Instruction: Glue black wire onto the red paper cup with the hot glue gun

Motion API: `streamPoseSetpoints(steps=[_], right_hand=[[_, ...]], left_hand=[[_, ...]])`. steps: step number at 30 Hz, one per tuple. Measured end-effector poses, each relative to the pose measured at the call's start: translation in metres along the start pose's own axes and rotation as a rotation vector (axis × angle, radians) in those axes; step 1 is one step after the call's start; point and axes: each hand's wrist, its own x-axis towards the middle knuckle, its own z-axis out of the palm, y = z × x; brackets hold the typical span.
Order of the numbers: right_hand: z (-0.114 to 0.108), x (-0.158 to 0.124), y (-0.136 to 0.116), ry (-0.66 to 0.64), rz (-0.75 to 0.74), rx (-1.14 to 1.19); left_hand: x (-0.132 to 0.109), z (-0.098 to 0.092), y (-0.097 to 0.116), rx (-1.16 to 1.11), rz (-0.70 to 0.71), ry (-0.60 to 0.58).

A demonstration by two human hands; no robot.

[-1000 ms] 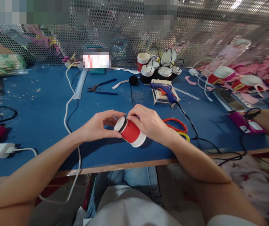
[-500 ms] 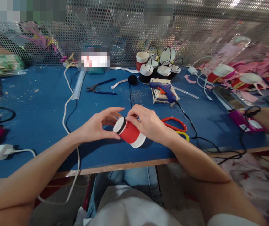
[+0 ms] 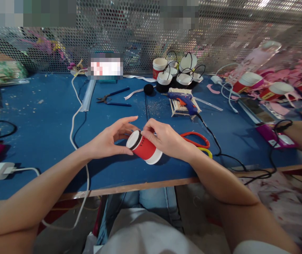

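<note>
Red cup tilted btwn your hands, contents unseen; handled cups cluster at back. Right hand fingers pinch its banded end; left hand splayed, thumb touching cup.

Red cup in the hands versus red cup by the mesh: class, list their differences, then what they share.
The held cup is tilted between left hand and right hand; the back cup stands upright on the table. The held cup has a black band near one end; the back cup shows none. Both are red and white.
</note>
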Motion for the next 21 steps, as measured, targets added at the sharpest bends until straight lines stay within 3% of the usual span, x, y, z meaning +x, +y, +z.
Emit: streamPoseSetpoints(steps=[3,7,21], right_hand=[[0.0,0.0,0.002,-0.073,0.05,0.06],[0.001,0.001,0.004,-0.072,0.085,0.1],[0.017,0.003,0.009,0.169,0.117,0.116]], left_hand=[[0.0,-0.001,-0.001,-0.011,0.001,-0.013],[0.0,-0.003,-0.003,-0.019,-0.022,-0.006],[0.001,0.014,-0.001,-0.048,-0.038,0.152]])
